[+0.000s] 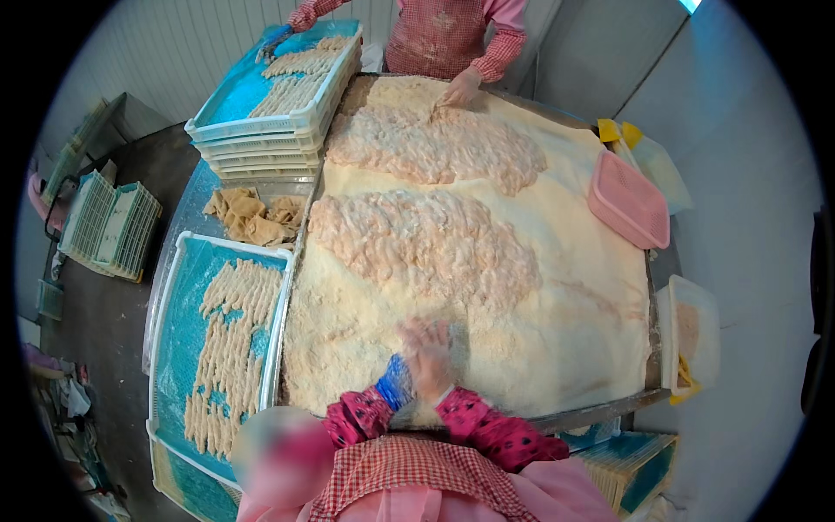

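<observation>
Along the front edge of the table (pixel 600 411), pale coating powder (pixel 348 348) is lying beneath the person's two hands, and the near mound of powder-coated strips (pixel 426 244), apparently raw meat, is sitting just beyond them. The left hand (pixel 415 334), blue at the wrist, and the right hand (pixel 430 370) are meeting and overlapping above the powder. Both are showing blurred; whether the fingers are clamping a strip between them cannot be told.

Farther out, a second mound (pixel 435 148) is occupying the table's far part, with a co-worker's gloved hand (pixel 461 87) working at its far edge. To the left, a blue-lined tray (pixel 184 313) is holding rows of coated strips (pixel 228 357). Crumpled brown cloth (pixel 239 213) is lying between that tray and a stack of white trays (pixel 261 143). On the right, a pink perforated basket (pixel 631 200) is resting at the table's edge.

Risks, as judged: uneven palm pressure could be tearing or flattening any strip held there. Thin powder could be leaving damp patches, causing strips to stick together. Close spacing in the tray is inviting the same fault. The cloth is posing a contamination concern, should lint reach the powder.
</observation>
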The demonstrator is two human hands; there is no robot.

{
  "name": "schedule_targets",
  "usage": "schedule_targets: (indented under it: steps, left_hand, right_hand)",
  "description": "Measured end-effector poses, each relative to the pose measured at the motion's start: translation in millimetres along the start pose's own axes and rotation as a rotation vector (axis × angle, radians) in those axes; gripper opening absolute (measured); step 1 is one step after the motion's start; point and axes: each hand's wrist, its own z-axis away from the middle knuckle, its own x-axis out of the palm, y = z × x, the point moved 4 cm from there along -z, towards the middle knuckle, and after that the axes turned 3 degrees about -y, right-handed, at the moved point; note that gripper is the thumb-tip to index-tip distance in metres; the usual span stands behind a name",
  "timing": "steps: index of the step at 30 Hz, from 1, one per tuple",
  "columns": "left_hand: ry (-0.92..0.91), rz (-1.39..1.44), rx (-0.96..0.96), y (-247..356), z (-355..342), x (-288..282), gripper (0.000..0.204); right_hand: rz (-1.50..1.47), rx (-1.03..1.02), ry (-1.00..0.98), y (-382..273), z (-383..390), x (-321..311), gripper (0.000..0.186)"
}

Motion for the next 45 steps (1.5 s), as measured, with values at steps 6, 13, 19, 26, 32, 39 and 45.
schedule_targets:
  steps: [6, 13, 19, 26, 32, 39, 45]
  left_hand:
    - [0.089, -0.367, 0.143, 17.1, 20.0, 29.5, 0.044]
    - [0.189, -0.111, 0.213, 39.8, 11.1, 45.0, 0.047]
    - [0.288, 0.362, 0.421, 152.0, 48.9, -14.5, 0.042]
    - [1.154, -0.166, 1.327, 303.0, 341.9, -173.2, 0.036]
    - [1.238, -0.431, 0.833, 280.5, 478.0, -265.9, 0.055]
    - [1.322, -0.757, 0.899, 275.4, 392.5, -201.6, 0.041]
    - [0.782, -1.835, 0.618, 225.1, 229.3, -41.8, 0.049]
  right_hand:
    - [-0.185, -0.047, 0.11, -11.3, -8.0, 2.4, 0.042]
    - [-0.508, -0.238, -0.044, -30.6, -50.6, 9.7, 0.048]
    - [0.221, 0.056, -0.002, 137.3, -125.1, 35.9, 0.031]
    - [0.338, -0.032, -0.116, 119.2, -159.3, 14.2, 0.022]
    - [0.185, 0.099, -0.149, 157.4, -168.5, 17.1, 0.019]
    - [-0.258, 0.294, -0.169, 60.9, -123.0, -25.0, 0.019]
    - [0.09, 0.081, -0.435, 87.4, 29.5, -32.6, 0.042]
